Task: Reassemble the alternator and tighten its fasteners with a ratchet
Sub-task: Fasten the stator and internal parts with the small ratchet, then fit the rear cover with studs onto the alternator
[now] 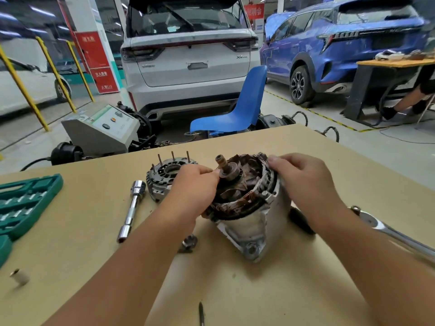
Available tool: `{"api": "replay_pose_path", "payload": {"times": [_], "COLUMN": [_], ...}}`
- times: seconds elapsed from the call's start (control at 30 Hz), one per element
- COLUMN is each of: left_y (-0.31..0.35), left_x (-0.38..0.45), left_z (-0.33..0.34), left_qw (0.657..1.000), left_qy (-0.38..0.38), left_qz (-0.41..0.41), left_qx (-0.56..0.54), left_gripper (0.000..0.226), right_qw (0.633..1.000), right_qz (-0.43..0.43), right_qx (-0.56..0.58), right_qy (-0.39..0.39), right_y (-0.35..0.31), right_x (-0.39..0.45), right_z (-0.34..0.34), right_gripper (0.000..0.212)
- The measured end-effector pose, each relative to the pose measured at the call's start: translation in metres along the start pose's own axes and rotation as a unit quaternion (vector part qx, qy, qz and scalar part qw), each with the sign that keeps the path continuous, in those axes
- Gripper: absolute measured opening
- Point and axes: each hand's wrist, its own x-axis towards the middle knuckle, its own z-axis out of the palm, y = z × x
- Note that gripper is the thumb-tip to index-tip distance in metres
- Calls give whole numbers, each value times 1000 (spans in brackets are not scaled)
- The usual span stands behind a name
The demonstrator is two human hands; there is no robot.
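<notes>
The open alternator body point(249, 222) sits mid-table, with its rusty rotor shaft point(226, 168) and copper windings facing up. My left hand point(195, 187) grips the stator ring on its left side. My right hand point(303, 182) grips the ring's right rim. The rear end cover point(162, 182) lies just behind my left hand, with several long bolts standing up from it. A chrome ratchet point(395, 234) lies to the right, partly under my right forearm. A chrome extension bar with a socket point(133, 208) lies left of the alternator.
A green socket case point(23, 205) lies open at the left edge of the brown table point(306, 290). A loose socket point(20, 276), a nut point(188, 242) and a thin dark tool point(201, 314) lie near the front. Beyond the table are a blue chair point(235, 114), a grey machine and parked cars.
</notes>
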Motion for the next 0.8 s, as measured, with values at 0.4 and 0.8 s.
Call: {"api": "replay_pose_path", "payload": {"times": [0.4,0.8], "left_y": [7,18], "left_x": [2,-9], "left_z": [-4,-30], "left_qw": [998,987], "left_qy": [21,-55], "left_qz": [33,127], "left_qx": [-47,86], "left_gripper": [29,48], "right_qw": [982,993], "right_qz": [-101,-36], "right_qx": [-98,84], "right_qy": [127,-79], "right_y": [2,3], "right_x": [3,2], "right_z": [-1,-27], "right_gripper": [52,42]}}
